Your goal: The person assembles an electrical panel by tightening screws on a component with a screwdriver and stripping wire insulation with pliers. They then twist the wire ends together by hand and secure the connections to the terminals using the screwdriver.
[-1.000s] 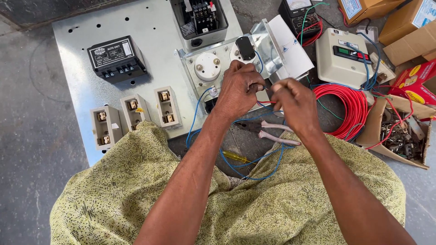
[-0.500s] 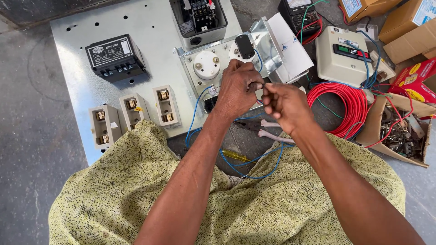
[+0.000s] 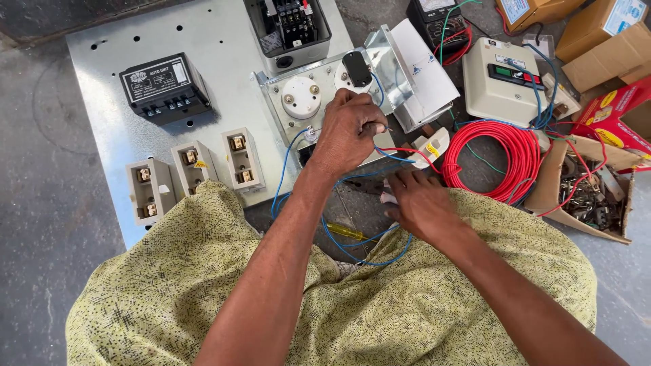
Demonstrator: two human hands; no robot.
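1. My left hand (image 3: pixel 349 132) is raised over the grey meter bracket (image 3: pixel 298 102), fingers pinched shut on the end of a blue wire (image 3: pixel 390 157).
2. My right hand (image 3: pixel 420 203) lies low on my lap, fingers curled around a pink-handled tool (image 3: pixel 388 198); I can't tell how firm the grip is.
3. The blue wire loops down across my lap.
4. A red wire coil (image 3: pixel 502 159) sits just to the right.

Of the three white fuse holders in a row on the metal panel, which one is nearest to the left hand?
The rightmost fuse holder; the left hand is to its right.
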